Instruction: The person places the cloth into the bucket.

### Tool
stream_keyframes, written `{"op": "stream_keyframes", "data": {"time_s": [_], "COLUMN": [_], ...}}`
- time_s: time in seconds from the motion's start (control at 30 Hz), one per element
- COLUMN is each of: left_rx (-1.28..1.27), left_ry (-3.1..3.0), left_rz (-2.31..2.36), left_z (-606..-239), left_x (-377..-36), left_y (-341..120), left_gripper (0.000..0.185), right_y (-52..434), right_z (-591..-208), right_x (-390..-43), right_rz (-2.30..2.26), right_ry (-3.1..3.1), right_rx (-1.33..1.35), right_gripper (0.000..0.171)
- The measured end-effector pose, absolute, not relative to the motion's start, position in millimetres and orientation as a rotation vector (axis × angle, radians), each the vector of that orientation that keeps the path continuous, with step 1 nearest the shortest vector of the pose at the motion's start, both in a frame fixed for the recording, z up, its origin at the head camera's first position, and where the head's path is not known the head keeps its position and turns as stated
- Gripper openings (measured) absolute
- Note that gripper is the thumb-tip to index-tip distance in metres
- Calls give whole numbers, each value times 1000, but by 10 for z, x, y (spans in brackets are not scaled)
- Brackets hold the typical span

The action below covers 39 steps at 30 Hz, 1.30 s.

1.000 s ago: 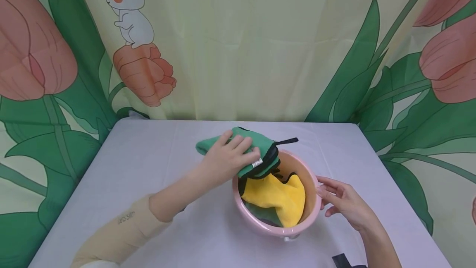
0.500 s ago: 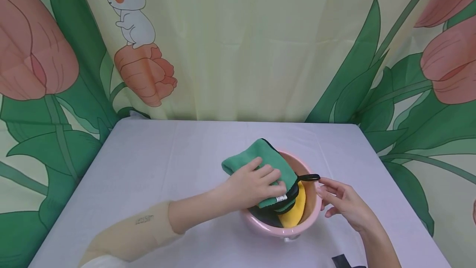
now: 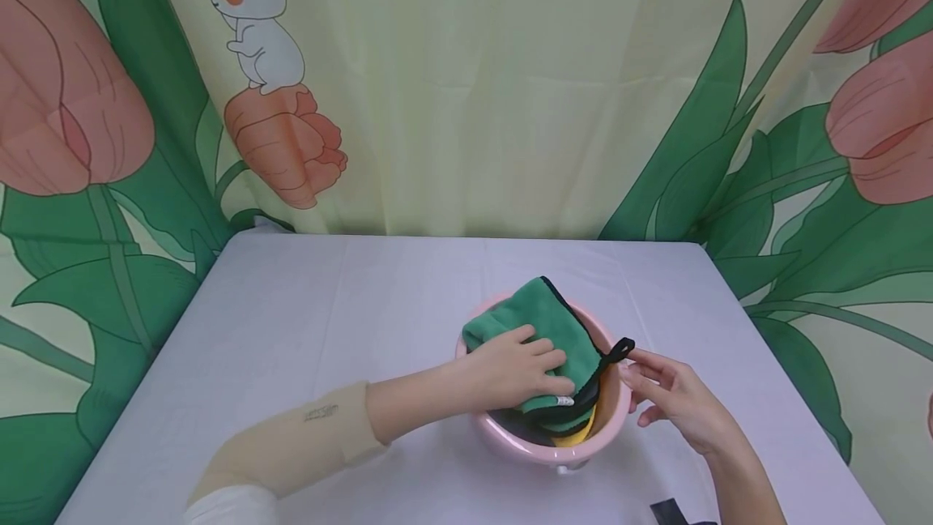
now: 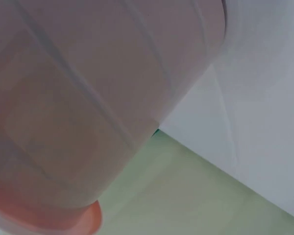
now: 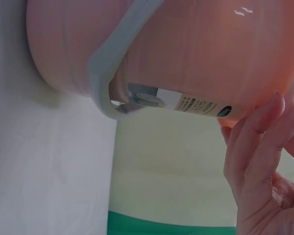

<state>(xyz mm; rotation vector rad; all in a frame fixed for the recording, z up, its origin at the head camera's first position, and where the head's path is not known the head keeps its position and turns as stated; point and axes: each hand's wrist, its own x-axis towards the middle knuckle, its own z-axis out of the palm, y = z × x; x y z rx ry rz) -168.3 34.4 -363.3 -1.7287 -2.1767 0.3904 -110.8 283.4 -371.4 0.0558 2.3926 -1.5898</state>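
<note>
Two hands at a pink bowl, one pressing a soft folded cloth into it

Left hand [image 3: 521, 369] lies flat on the folded green microfibre cloth with black edging [image 3: 543, 329], fingers nearly straight and pressing it down into the round pink plastic bowl [image 3: 510, 432], on top of a yellow cloth [image 3: 576, 430] that peeks out beneath. Right hand [image 3: 674, 395] rests relaxed and loosely spread just beside the rim, fingertips near the cloth's black hanging loop [image 3: 619, 348]. This plush cloth looks light, limp and grippy, not fragile; it would sag if lifted, so a pinch on the thick folded edge or the loop seems best. The bowl sits on the white-covered table [image 3: 328, 306].
</note>
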Motion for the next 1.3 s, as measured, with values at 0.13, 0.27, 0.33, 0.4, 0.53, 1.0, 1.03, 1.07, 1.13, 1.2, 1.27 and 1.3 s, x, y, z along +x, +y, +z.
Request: {"op": "stream_keyframes", "data": {"time_s": [0.13, 0.27, 0.33, 0.4, 0.53, 1.0, 1.03, 1.07, 1.13, 1.2, 1.27, 1.3], "left_rx": [-1779, -1804, -1814, -1825, -1834, -1864, -1868, -1874, -1882, -1882, -1877, -1872], "left_ry": [-2237, -2283, -2336, -2402, -2515, -2685, -2684, -2684, -2688, -2719, -2750, -2768], "left_rz": [415, 403, 396, 413, 511, 619, 600, 578, 541, 499, 461, 442], "left_z": [-3639, -3666, -3684, -3705, -3728, -3734, -3728, -3720, -3692, -3628, -3555, -3515], "left_x": [-1711, -1731, -1737, -1744, -1752, -1760, -1761, -1763, -1764, -1762, -1765, -1770], "left_y": [388, 401, 406, 411, 437, 492, 477, 461, 427, 382, 330, 300], "left_gripper": [38, 41, 42, 48, 57, 53, 54, 55, 57, 58, 58, 57], "right_y": [2841, 2849, 2850, 2846, 2840, 2868, 2867, 2866, 2862, 2859, 2857, 2855], "right_z": [-3710, -3713, -3718, -3726, -3730, -3725, -3725, -3725, -3722, -3719, -3720, -3718], "right_x": [-1110, -1109, -1105, -1098, -1086, -1103, -1101, -1099, -1095, -1092, -1087, -1086], "right_rz": [-1584, -1579, -1577, -1581, -1588, -1588, -1583, -1578, -1562, -1552, -1548, -1545], "right_ry": [2392, 2396, 2404, 2413, 2430, 2409, 2409, 2410, 2419, 2428, 2442, 2448], "right_rx": [56, 59, 57, 52, 35, 49, 50, 55, 66, 72, 67, 62], "right_gripper": [56, 57, 57, 56, 54, 53, 54, 55, 56, 57, 57, 56]}}
